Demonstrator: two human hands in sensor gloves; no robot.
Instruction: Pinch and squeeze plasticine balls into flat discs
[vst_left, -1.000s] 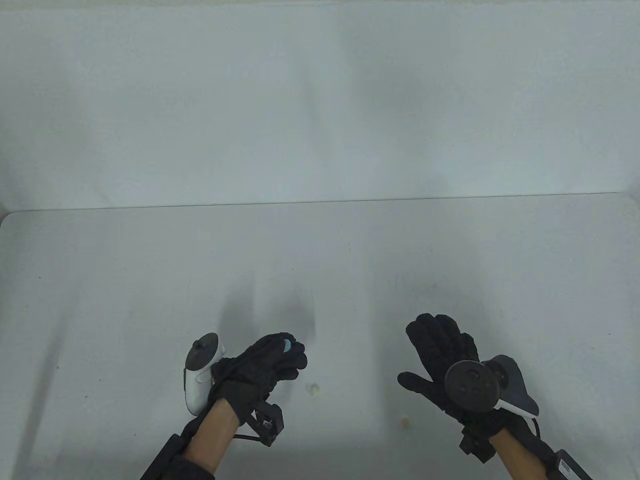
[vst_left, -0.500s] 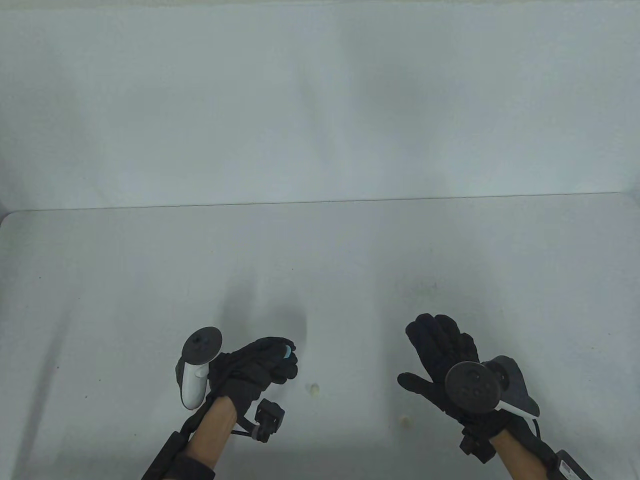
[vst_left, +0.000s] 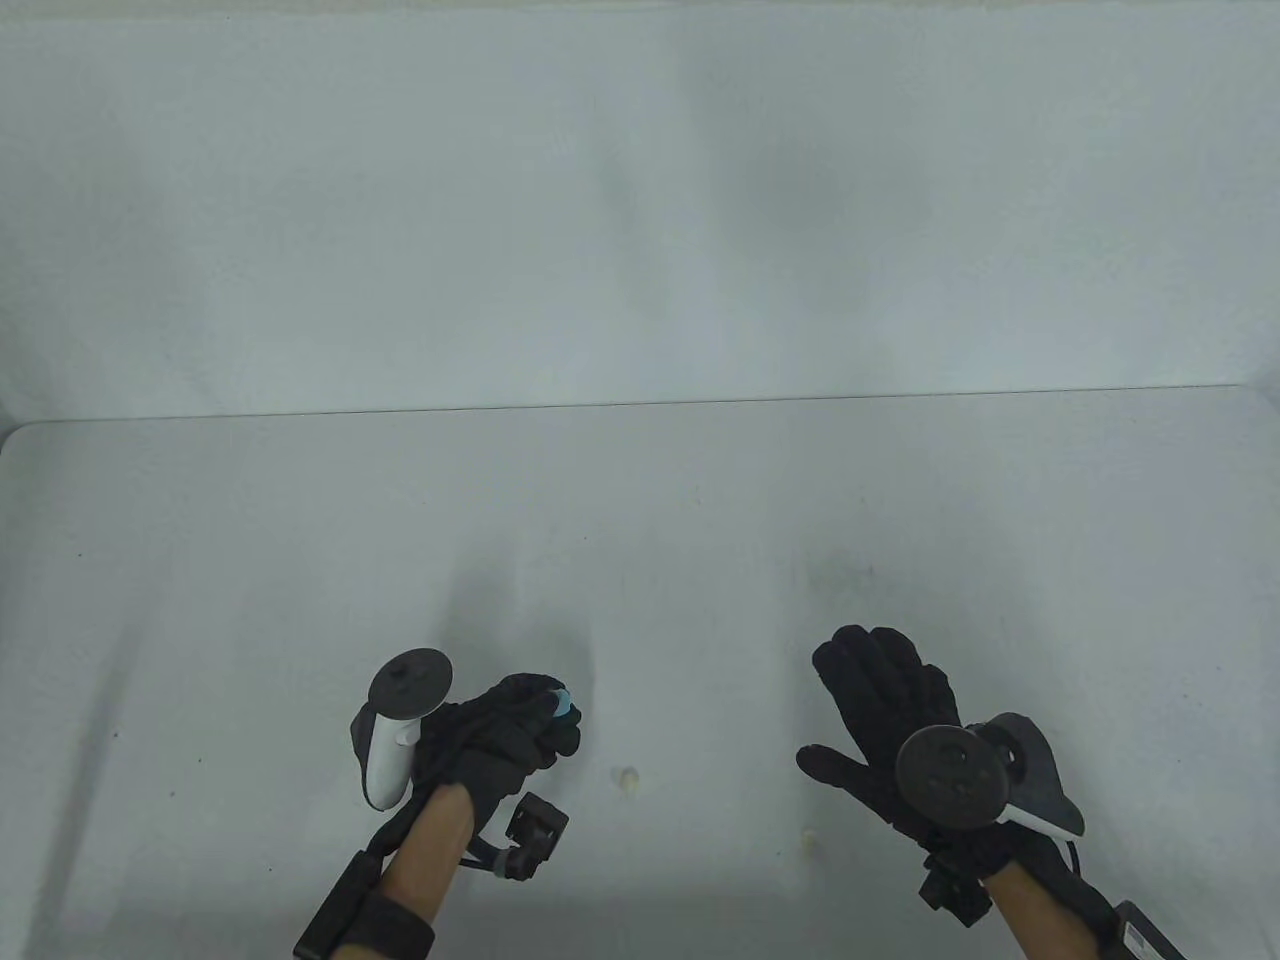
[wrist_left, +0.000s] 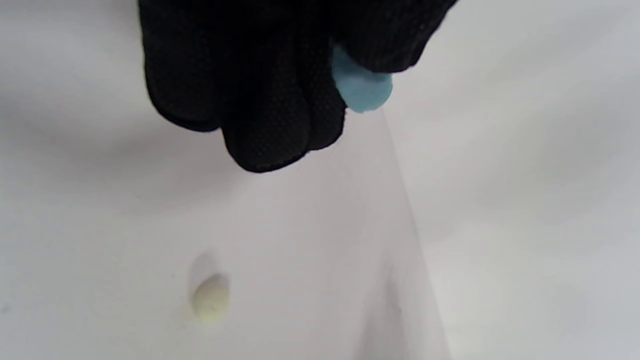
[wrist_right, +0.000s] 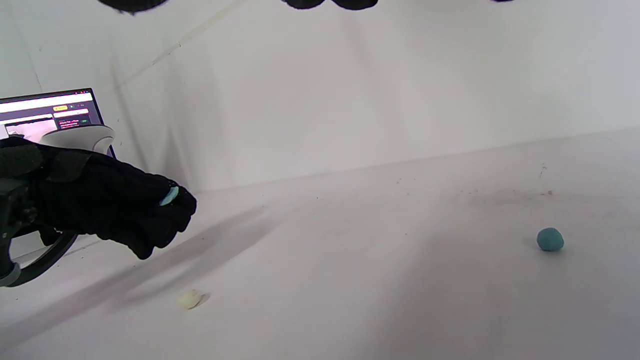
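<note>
My left hand (vst_left: 530, 715) pinches a light blue plasticine piece (vst_left: 563, 703) between thumb and fingers above the table; the piece looks flattened in the left wrist view (wrist_left: 361, 89) and shows in the right wrist view (wrist_right: 169, 196). My right hand (vst_left: 880, 700) hovers open and empty, fingers spread. A pale yellow plasticine ball (vst_left: 628, 778) lies on the table between the hands; it also shows in the left wrist view (wrist_left: 211, 296) and right wrist view (wrist_right: 190, 299). A second pale ball (vst_left: 808, 842) lies near my right wrist. A teal ball (wrist_right: 550, 239) shows only in the right wrist view.
The white table (vst_left: 640, 560) meets a white back wall along its far edge. A laptop screen (wrist_right: 50, 116) stands beyond my left hand in the right wrist view.
My left hand has drawn back toward me and to the left, still pinching the light blue piece, and its wrist has turned. My right hand has stayed still.
</note>
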